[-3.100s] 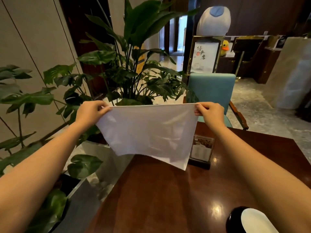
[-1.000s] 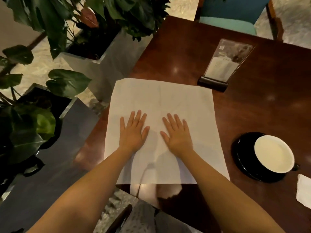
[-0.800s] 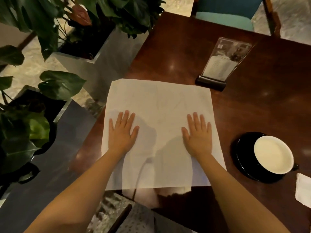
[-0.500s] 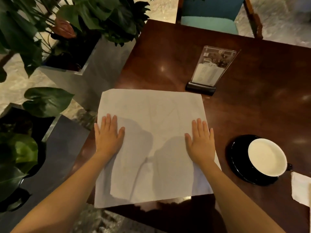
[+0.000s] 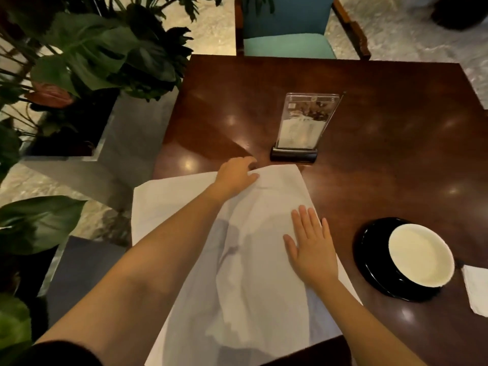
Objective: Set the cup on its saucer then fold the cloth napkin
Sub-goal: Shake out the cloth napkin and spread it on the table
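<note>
1. Left hand: the fingers curl down over the far edge of the cloth napkin, near its middle, and pinch the fabric there. The arm reaches diagonally across the cloth.
2. Right hand: the fingers are released, extended and held close together. The palm lies flat on the right part of the napkin and grips nothing.
3. Cloth napkin: white, spread on the near left part of the table. The far edge bunches slightly under the left hand. Soft wrinkles run down the middle. The left side and the near edge overhang the table edge.
4. Cup: white inside, seated upright on the black saucer. Both stand on the table to the right of the napkin, apart from it and from the right hand.
5. Card holder: clear, on a black base, just beyond the far right corner of the napkin. Contact between the 2 cannot be confirmed.
6. Paper piece: white, at the right frame edge, just beside the saucer.
7. Surroundings: potted plants in grey planters stand left of the table. A teal chair stands at the far side.
</note>
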Tool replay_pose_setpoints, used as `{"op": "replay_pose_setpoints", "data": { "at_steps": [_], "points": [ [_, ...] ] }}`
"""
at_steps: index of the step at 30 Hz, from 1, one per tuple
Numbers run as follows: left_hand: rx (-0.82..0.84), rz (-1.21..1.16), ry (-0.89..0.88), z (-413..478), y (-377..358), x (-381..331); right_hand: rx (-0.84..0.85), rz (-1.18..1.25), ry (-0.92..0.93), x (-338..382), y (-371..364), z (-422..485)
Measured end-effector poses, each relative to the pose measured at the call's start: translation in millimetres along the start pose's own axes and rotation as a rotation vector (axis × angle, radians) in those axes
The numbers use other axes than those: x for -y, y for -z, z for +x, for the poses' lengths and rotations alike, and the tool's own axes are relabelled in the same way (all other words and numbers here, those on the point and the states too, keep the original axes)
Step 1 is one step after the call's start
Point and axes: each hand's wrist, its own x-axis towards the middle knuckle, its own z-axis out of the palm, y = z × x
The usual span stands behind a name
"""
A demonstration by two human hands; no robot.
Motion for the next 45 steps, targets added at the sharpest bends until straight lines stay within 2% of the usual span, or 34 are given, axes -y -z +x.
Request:
{"op": "replay_pose_setpoints", "data": {
  "at_steps": [3, 6, 8, 11, 12, 14, 16, 19, 23, 26, 30, 32, 35, 39, 41, 43, 45],
  "points": [
    [0.106, 0.011, -0.074, 0, 4, -7, -0.017, 0.038, -0.051, 6, -5, -9],
    [0.111, 0.124, -0.204, -12, 6, -16, -0.052, 0.127, -0.1, 18, -3, -22],
    [0.059, 0.225, -0.306, -23, 5, -20, -0.098, 0.314, -0.154, 20, 11, -18],
    [0.006, 0.293, -0.403, -43, -2, -17, -0.204, 0.774, -0.375, 18, 53, 17],
    [-0.017, 0.271, -0.424, -50, -5, -15, -0.172, 0.868, -0.438, 16, 65, 33],
    [-0.057, 0.184, -0.471, -60, -10, -12, 0.012, 1.008, -0.484, 11, 84, 61],
    [-0.084, 0.069, -0.501, -65, -16, -9, 0.186, 1.026, -0.356, 5, 92, 77],
    [-0.155, -0.072, -0.478, -67, -21, -5, 0.343, 0.93, -0.135, -4, 97, 79],
    [-0.255, -0.139, -0.498, -69, -21, -8, 0.563, 0.917, -0.1, -11, 101, 76],
    [-0.286, -0.181, -0.516, -72, -19, -16, 0.489, 0.968, -0.142, -14, 109, 73],
    [-0.325, -0.135, -0.524, -70, -21, -25, 0.238, 1.216, -0.312, -27, 131, 78],
    [-0.322, -0.057, -0.465, -65, -25, -25, 0.077, 1.182, -0.404, -34, 134, 90],
    [-0.268, 0.028, -0.292, -58, -33, -11, -0.072, 1.064, -0.504, -41, 121, 108],
    [-0.217, 0.086, -0.047, -54, -39, 13, -0.213, 0.557, -0.561, -38, 95, 111],
    [-0.199, 0.139, 0.033, -51, -38, 22, -0.251, 0.387, -0.436, -15, 82, 105],
    [-0.17, 0.173, 0.058, -46, -39, 27, -0.239, 0.355, -0.17, 17, 62, 102],
    [-0.137, 0.191, 0.059, -43, -44, 30, -0.156, 0.307, 0.078, 47, 38, 106]
  ]
}}
